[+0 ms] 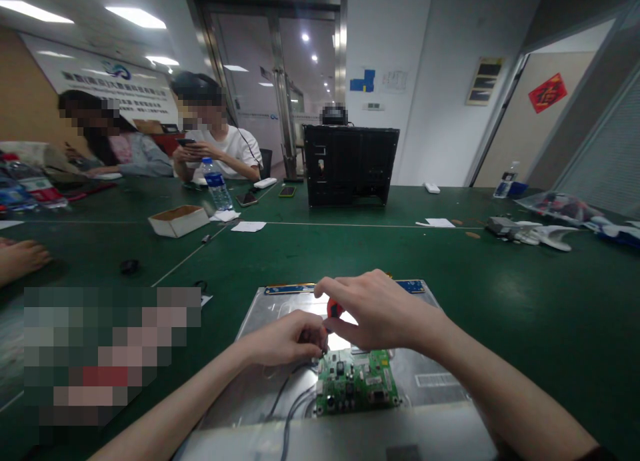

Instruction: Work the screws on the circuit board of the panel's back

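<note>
My right hand (377, 311) is closed around a red-handled screwdriver (334, 308), whose shaft is mostly hidden by my fingers. Close beside it, my left hand (293, 338) has its fingers curled together at the upper left corner of a green circuit board (357, 381). Whatever lies between the left fingertips is too small to make out. The board sits on the silvery back of a flat display panel (440, 381), which lies on the table. A blue circuit strip (413, 286) runs along the panel's far edge, and dark cables (287, 414) extend from the board's left side.
On the green table (525, 301) stand an open cardboard box (177, 221), a water bottle (217, 184) and an upright black casing (353, 164). Gloves (543, 234) lie at the right. Two people sit across on the left; another person's hand (23, 258) rests at the left edge.
</note>
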`<state>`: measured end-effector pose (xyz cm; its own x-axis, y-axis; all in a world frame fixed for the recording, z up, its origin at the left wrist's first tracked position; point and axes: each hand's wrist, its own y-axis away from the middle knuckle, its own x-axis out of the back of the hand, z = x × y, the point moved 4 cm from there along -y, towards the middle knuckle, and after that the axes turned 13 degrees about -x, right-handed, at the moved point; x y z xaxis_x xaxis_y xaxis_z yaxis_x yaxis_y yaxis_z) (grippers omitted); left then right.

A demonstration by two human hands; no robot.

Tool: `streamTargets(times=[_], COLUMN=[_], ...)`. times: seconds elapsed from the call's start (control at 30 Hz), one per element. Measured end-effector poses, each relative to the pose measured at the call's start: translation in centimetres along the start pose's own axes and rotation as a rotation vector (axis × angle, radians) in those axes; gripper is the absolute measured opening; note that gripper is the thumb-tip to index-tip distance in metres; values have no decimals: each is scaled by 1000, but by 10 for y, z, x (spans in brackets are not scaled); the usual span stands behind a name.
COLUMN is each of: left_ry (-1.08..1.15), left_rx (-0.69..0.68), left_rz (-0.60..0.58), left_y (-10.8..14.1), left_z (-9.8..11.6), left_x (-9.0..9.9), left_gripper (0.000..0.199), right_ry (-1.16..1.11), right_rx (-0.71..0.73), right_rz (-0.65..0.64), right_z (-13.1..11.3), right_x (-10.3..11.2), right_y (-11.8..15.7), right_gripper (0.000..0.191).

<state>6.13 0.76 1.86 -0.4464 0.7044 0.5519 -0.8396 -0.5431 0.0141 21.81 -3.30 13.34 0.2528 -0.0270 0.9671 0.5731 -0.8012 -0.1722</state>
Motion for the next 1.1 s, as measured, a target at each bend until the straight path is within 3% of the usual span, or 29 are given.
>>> streamTargets(times=[0.3,0.63,0.87,1.1], left_ry=[1,16,-11,-33], left_rx=[-15,-21,-5,4], left_rz=[16,4,8,-5], left_y=[-1,-2,-1,0], left_z=[-1,2,1,2], left_x=[1,0,0,0], left_gripper=[11,12,11,12], right_ry=[-34,7,-30,-4], right_rx=[52,-42,37,-9], right_rz=[20,8,-9,18], right_z=[3,3,1,1], right_x=[1,-2,1,-2], right_y=[4,-1,4,0], right_gripper=[23,12,28,19])
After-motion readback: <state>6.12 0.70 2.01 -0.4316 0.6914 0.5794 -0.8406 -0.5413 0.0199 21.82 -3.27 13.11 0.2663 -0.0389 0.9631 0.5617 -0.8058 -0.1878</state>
